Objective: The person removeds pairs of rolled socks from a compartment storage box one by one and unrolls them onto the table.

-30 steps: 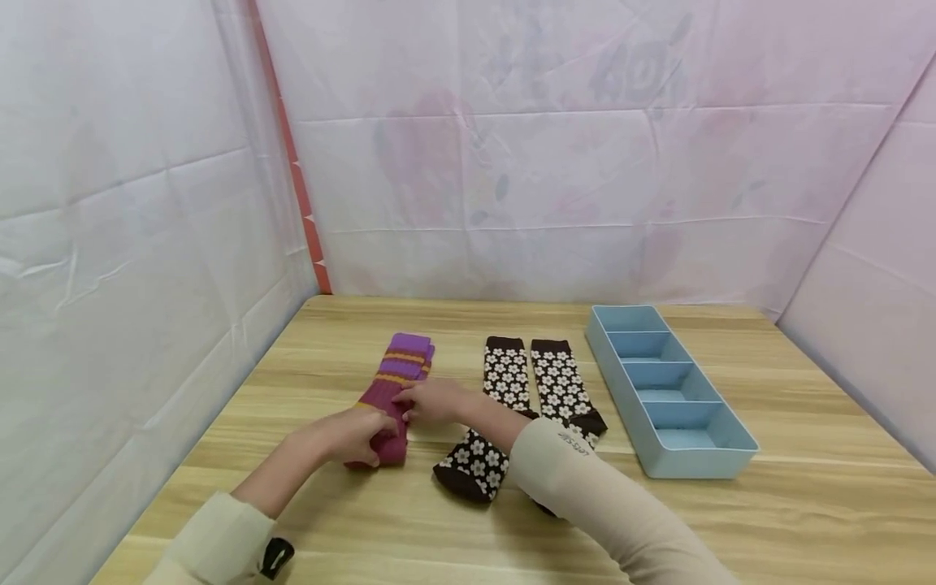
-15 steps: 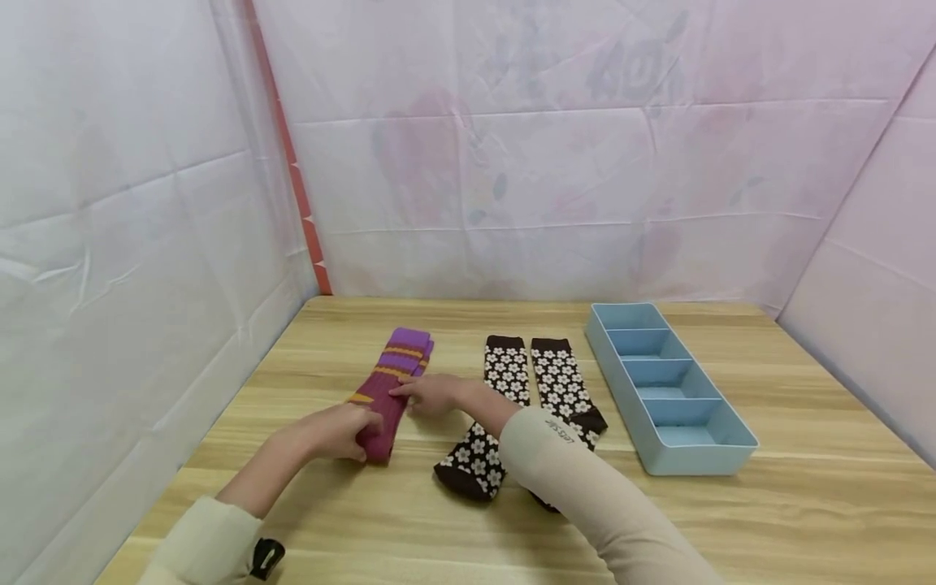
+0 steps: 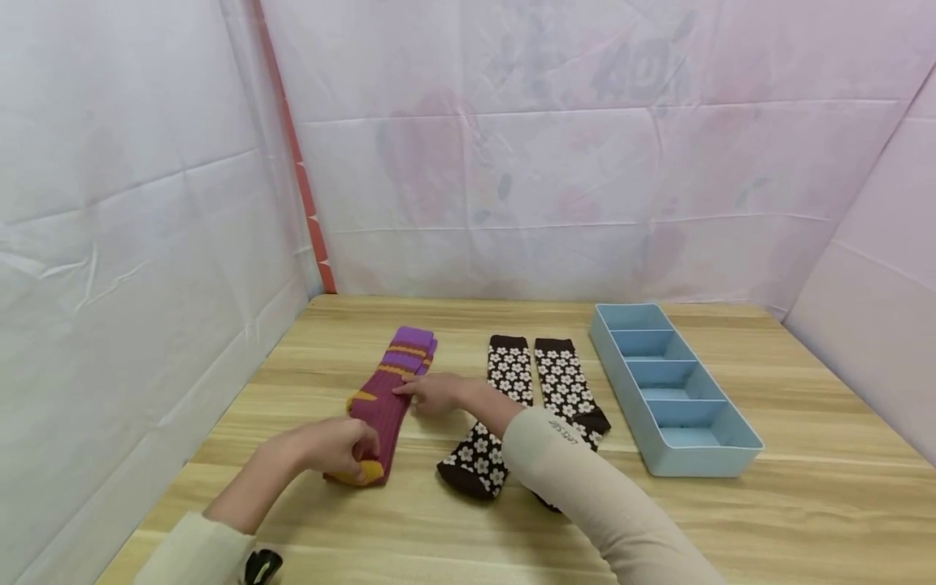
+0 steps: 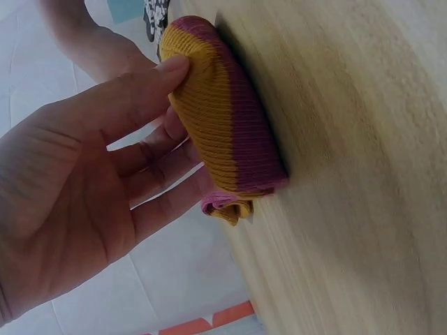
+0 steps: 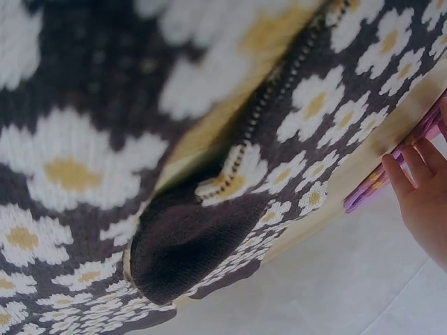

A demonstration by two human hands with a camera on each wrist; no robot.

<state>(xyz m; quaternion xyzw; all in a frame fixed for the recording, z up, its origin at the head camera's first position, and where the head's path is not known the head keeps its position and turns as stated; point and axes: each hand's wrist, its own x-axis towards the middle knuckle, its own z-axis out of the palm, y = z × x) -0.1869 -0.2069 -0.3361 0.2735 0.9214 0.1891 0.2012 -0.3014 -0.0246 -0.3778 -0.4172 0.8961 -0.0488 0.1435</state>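
A maroon sock pair [image 3: 380,398] with purple cuffs, mustard stripes and mustard heel and toe lies at the left of the table, one sock over the other. My left hand [image 3: 332,447] is at its near end. In the left wrist view the left thumb lies on the mustard toe [image 4: 206,105] and the fingers go behind it, pinching the fabric. Farther up, my right hand [image 3: 435,394] rests fingertips on the sock's middle, index finger extended. Beneath the right forearm lie two black socks with white flowers [image 3: 508,370], side by side and partly hidden.
To the right stands a light blue box [image 3: 636,406] with several compartments in a row. White cloth walls [image 3: 468,179] enclose the wooden table [image 3: 826,406] at the back and sides.
My left hand has moved toward the table's near edge, with the maroon sock's near end. The mustard heel and toe now show. The right hand has barely moved on the sock.
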